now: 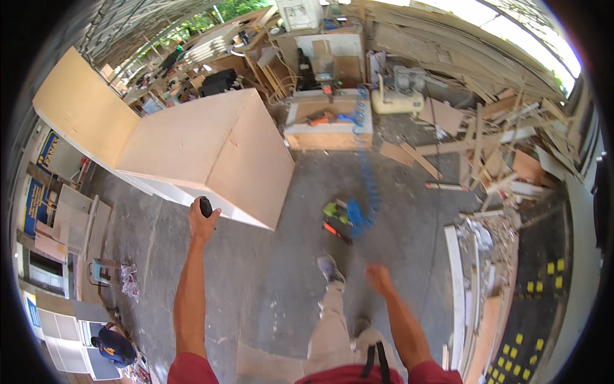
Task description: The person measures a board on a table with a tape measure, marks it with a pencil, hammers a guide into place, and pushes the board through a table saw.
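Note:
Out ahead on the left, my left hand (203, 225) is closed around a small rounded black object (205, 206); its kind is hidden by the grip. Just beyond that hand stands a large pale wooden cabinet (182, 141) with a tall panel (83, 93) at its left end. Lower on the right, my right hand (378, 278) hangs beside my leg, smeared by motion, and its fingers cannot be made out. On the floor in front of my shoe (330, 269) lies a green, black and red power tool (336, 221), beside a blue coiled hose (366, 221).
A low wooden box (326, 139) bears orange and blue tools. Behind it sits a cream air compressor (398, 101). Wood scraps (505, 160) heap at the right, with long boards (455, 281) nearer me. A person in a dark cap (116, 345) is at the lower left.

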### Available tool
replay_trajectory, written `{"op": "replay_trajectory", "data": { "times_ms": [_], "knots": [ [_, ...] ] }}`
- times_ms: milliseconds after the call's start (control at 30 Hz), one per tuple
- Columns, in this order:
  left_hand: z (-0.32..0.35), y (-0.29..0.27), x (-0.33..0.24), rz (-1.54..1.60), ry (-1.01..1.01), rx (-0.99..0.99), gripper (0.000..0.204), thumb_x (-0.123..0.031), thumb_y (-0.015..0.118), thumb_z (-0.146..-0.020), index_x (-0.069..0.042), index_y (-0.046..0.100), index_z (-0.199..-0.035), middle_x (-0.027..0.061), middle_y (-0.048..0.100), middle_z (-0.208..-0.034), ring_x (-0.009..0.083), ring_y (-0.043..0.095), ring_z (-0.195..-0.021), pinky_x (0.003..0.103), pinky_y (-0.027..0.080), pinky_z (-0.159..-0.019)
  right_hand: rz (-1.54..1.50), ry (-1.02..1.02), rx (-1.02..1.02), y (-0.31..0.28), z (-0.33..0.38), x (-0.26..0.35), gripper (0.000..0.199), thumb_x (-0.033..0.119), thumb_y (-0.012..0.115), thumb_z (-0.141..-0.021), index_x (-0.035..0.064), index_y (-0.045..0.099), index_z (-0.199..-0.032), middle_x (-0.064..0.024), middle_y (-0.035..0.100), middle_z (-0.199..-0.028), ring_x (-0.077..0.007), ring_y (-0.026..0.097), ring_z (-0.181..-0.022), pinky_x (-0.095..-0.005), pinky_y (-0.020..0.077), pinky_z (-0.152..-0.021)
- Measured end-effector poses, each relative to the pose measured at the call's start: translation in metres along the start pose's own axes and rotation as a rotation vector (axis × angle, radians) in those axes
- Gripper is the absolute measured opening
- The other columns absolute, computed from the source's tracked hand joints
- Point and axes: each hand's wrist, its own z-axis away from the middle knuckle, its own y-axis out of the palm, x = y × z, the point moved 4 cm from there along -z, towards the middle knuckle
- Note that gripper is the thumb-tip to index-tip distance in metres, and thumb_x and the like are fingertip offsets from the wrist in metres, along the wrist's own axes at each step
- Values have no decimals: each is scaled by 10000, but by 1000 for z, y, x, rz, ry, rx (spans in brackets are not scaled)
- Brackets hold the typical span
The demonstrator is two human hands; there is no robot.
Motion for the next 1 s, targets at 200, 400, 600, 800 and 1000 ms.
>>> {"op": "replay_trajectory", "data": {
  "times_ms": [200,400,600,800,1000],
  "knots": [
    [-205,92,66,-226,187,-72,644,-203,783,-791,17,471,-1309,215,545,-1202,382,539,-1128,445,433,-990,348,42,279,169,-75,-164,207,234,611,-791,77,722,-869,-194,698,-857,-412,666,-824,-483,530,-732],
    [-254,106,193,-346,-46,-212,581,-269,690,-919,-9,466,-1388,168,596,-1188,226,564,-1062,356,455,-938,357,550,681,248,-163,-227,235,221,624,-790,27,708,-893,-236,673,-984,-424,646,-928,-534,510,-780],
    [-270,98,169,-527,-103,-228,525,-368,550,-1007,-12,470,-1384,128,558,-1273,209,539,-1113,325,423,-979,487,473,475,316,-259,-300,356,125,557,-810,7,565,-1146,-223,642,-1050,-400,635,-1006,-496,516,-849],
    [-264,111,149,-356,-117,-161,540,-393,504,-1019,4,465,-1383,136,502,-1373,217,521,-1189,344,421,-1003,789,395,582,398,-300,-332,431,182,657,-815,28,525,-1195,-196,560,-1204,-362,627,-1041,-431,530,-848],
    [-267,124,145,-327,-80,-200,478,-327,493,-1029,21,478,-1356,119,546,-1318,195,540,-1153,335,431,-990,819,385,659,409,-311,-344,282,216,649,-852,88,563,-1089,-113,623,-1046,-284,636,-984,-425,513,-832]
  ]
}}
